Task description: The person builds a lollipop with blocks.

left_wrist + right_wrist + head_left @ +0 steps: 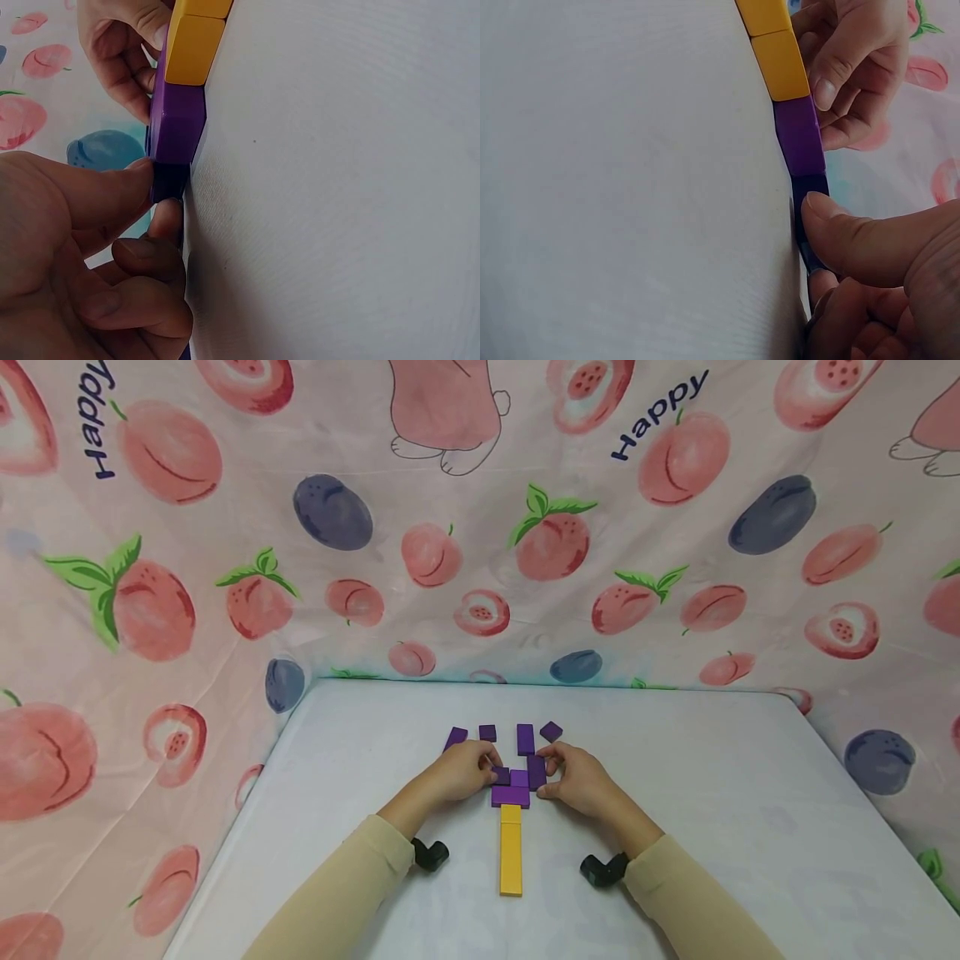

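Observation:
Yellow blocks [511,856] form a strip that ends at a purple rectangular block [510,797] lying crosswise. Beyond it sits a small purple block [519,777]. My left hand [463,770] pinches a small dark purple block [501,777] at the left of that piece; thumb and finger also show on it in the left wrist view. On the other side, my right hand [579,782] grips a longer dark purple block [536,772], its thumb [829,225] along the near side in the right wrist view. The fingertips behind the block are partly hidden.
Farther back lie a purple rectangular block [525,739], a small dark block [487,732] and another turned cornerwise [551,732]. A purple block [455,737] is partly behind my left hand. The white table [750,793] meets a fruit-patterned cloth [510,527].

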Tool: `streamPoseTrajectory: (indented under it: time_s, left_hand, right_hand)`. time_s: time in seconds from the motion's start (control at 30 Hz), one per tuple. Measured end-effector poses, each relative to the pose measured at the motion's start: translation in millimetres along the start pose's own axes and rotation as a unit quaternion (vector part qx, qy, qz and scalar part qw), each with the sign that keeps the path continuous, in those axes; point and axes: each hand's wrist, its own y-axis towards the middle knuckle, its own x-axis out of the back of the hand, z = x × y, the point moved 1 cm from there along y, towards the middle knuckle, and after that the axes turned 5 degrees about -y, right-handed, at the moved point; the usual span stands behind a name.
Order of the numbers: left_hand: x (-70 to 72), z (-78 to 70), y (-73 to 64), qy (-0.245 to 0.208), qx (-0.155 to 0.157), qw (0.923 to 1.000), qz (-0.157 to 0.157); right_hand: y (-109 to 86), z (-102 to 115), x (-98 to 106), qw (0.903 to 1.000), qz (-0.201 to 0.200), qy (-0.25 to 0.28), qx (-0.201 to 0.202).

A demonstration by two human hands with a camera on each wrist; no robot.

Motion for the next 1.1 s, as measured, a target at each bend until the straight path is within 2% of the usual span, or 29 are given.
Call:
streamPoseTrajectory:
  time_s: [1.1]
  left_hand:
    - [1.3, -4.6, -3.8, -0.004, 0.000, 1.0000, 0.008]
  right_hand:
    - [-3.5, 4.2, 0.5, 0.9999, -0.001, 0.010, -0.013]
